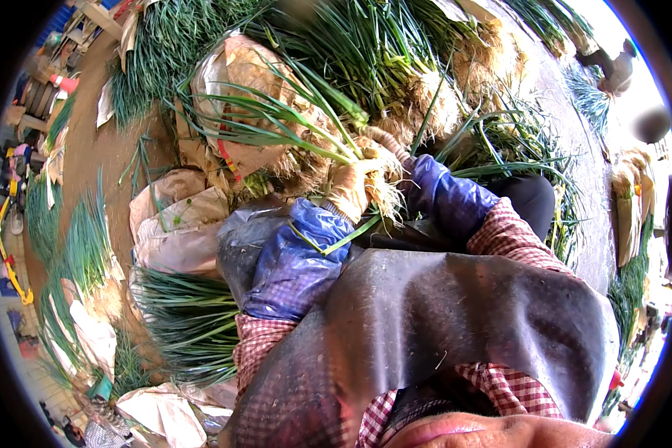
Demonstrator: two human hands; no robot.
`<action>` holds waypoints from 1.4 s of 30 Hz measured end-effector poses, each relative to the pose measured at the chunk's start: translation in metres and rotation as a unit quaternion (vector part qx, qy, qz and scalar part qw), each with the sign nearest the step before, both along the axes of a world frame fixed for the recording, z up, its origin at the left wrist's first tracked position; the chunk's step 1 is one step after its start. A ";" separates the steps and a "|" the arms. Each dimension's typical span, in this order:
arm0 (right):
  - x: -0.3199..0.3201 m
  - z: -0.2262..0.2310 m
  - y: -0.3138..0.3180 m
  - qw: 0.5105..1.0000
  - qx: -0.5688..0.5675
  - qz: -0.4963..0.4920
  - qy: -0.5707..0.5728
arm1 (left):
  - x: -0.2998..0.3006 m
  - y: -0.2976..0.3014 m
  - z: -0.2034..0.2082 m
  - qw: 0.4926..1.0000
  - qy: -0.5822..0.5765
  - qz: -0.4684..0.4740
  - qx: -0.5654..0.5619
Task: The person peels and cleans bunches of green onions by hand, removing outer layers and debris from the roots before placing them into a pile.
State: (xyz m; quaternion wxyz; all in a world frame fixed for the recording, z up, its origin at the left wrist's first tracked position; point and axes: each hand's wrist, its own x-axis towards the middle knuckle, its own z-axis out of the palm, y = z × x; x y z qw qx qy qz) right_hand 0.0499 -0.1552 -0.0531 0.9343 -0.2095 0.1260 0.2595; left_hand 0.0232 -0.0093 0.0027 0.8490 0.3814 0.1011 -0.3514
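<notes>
In the middle of the head view I hold a small bunch of green onions (pixel 325 138), its long leaves fanning toward the upper left and its pale, stringy roots (pixel 385 193) hanging to the right. My left hand (pixel 348 192), in a tan glove, is closed around the bunch close to the roots. Just above it, my right hand (pixel 381 140), gloved with a ribbed cuff, is closed at the stalks; its fingertips are partly hidden. Blue plastic sleeves cover both forearms. A loose green leaf (pixel 341 241) lies across the left sleeve.
Large heaps of green onions (pixel 351 52) with roots lie just beyond my hands. Loose leaves (pixel 515 145) are piled at the right. Another bundle (pixel 190 321) lies left of my lap, near pale sacking (pixel 183 231). A grey apron (pixel 455 313) covers my lap.
</notes>
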 end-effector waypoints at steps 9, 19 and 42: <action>-0.017 0.184 -0.081 0.819 -0.470 -0.184 -0.273 | 0.012 0.019 -0.002 0.993 -0.074 0.095 -0.013; -0.034 0.185 -0.104 0.570 -0.664 -0.425 -0.233 | 0.009 0.012 0.004 0.996 -0.030 0.082 -0.005; -0.030 0.067 -0.114 0.688 -0.682 -0.092 -0.231 | 0.003 0.007 0.020 1.000 -0.001 0.018 -0.005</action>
